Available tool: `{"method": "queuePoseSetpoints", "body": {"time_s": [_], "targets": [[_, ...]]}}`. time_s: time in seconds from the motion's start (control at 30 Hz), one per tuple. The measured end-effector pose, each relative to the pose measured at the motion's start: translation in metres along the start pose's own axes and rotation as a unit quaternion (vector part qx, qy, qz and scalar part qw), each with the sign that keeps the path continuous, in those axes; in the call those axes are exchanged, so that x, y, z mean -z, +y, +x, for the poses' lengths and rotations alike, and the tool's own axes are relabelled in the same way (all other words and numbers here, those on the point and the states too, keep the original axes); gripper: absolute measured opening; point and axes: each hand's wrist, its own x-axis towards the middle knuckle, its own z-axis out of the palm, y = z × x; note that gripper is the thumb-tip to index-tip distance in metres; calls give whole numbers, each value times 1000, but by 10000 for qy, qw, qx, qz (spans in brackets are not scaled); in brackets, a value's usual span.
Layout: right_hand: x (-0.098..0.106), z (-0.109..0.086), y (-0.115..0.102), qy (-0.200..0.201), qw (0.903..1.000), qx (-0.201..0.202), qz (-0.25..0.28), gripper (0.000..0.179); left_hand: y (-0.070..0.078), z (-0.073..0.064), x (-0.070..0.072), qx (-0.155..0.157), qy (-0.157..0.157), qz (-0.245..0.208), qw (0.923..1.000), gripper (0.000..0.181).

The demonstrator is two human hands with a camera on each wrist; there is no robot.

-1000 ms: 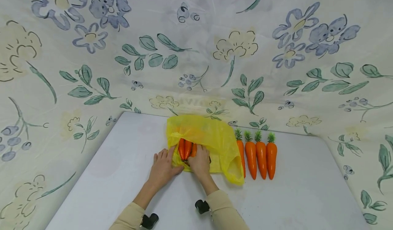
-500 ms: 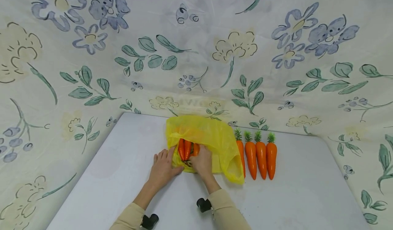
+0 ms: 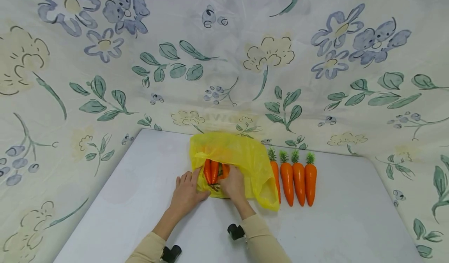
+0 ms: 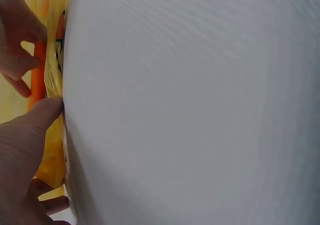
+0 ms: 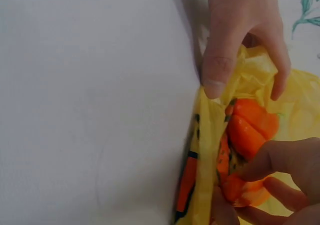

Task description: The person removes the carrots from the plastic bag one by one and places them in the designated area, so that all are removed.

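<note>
A yellow plastic bag (image 3: 242, 150) lies on its side with its mouth toward me, showing the orange tips of toy carrots (image 3: 211, 171) inside. At the left of the mouth, my left hand (image 3: 186, 189) spreads its fingers, the thumb pressing the lower edge of the bag. My right hand (image 3: 233, 183) reaches into the mouth and pinches the end of another carrot (image 5: 234, 189) between thumb and fingers. Beside it in the right wrist view, two carrot tips (image 5: 252, 127) lie together. The carrots' upper ends are hidden under the yellow film.
Right of the bag, several orange carrots (image 3: 298, 183) with green tops lie in a row on the white table (image 3: 336, 216); the bag partly covers the leftmost. Behind the table hangs a floral cloth (image 3: 231, 60). Each sleeve carries a black wrist camera (image 3: 235, 232).
My right hand has shifted slightly to the right inside the bag's mouth, and the pinched carrot has moved with it, widening the gap to the other two. My left hand has stayed put.
</note>
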Motion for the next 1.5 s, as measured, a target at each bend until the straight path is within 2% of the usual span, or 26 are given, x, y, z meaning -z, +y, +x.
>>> {"method": "queuePoseSetpoints", "body": {"time_s": [0.2,0.5,0.9,1.33,1.5], "targets": [[10,1,0,-365,9991,-97,178,49,0,0,-2,-24,27,-12,10000,84],[15,-5,4,-485,9961,-130,721,57,1,-1,0,-23,30,76,10000,85],[28,-17,12,-346,9972,83,664,56,-1,-1,-2,-155,213,135,9996,84],[44,-34,20,-721,9921,-62,1024,56,0,-1,-1,-120,89,154,9998,86],[51,-39,25,-840,9904,-6,1100,56,0,-1,0,-144,85,161,9997,86]]}}
